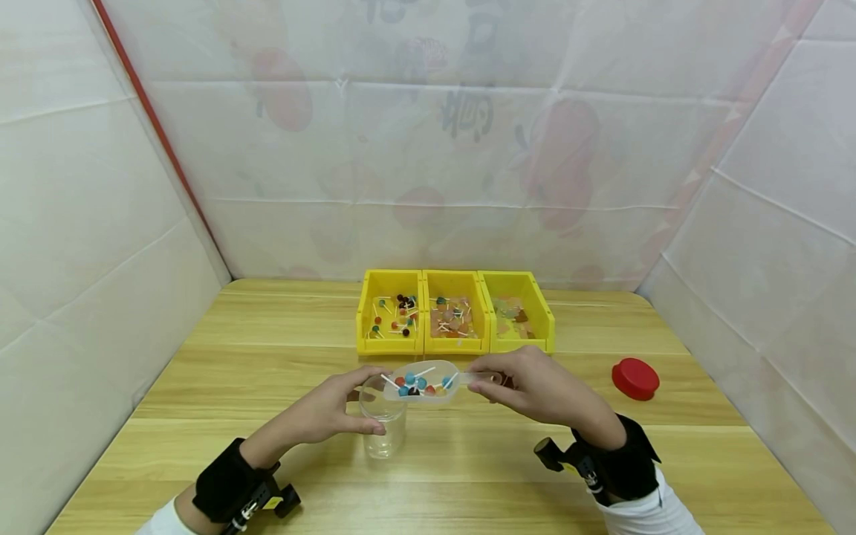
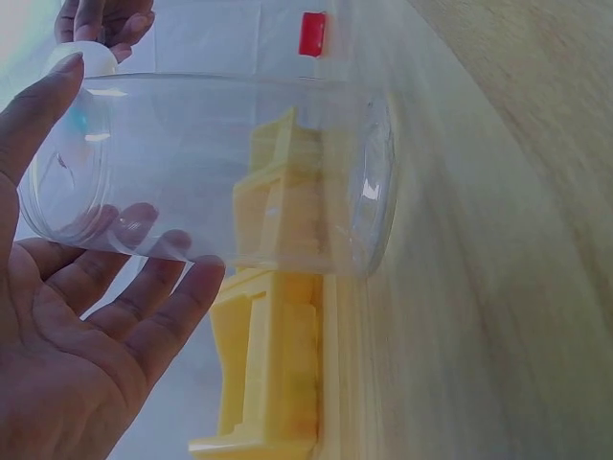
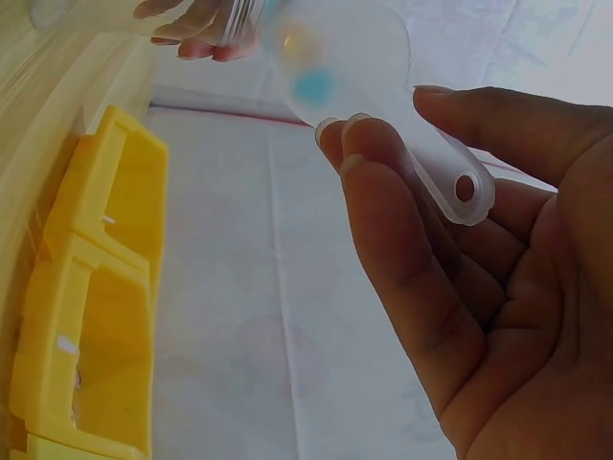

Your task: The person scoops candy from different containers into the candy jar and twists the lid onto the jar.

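**Holding a loaded scoop over an open jar**

Steadying a clear, round plastic jar (image 1: 383,423) on the pale wooden worktop (image 1: 200,386), the person's left hand (image 1: 331,411) curls its fingers and thumb around the jar's upper wall, just under the open mouth. The right hand (image 1: 538,386) pinches the handle of a translucent plastic scoop (image 1: 423,381) between thumb and fingers. The scoop's bowl reaches out ahead of that grip and sits directly above the jar's mouth. It carries a small heap of round lollipops on thin white sticks (image 1: 420,382), in blue, red and dark colours. The jar looks empty.

Judging from this pose, the step is tipping the sweets into the jar. To do it well, the scoop's front lip should sit low over the mouth before tilting. A slow roll of the wrist would let the sticks slide in lengthways rather than catch across the rim. The left hand should keep the jar upright and pressed down.

Beyond both grips, three yellow plastic bins (image 1: 457,311) stand side by side, touching, each holding sweets. A red round lid (image 1: 635,378) lies on the worktop outside the right hand, well apart from the jar.
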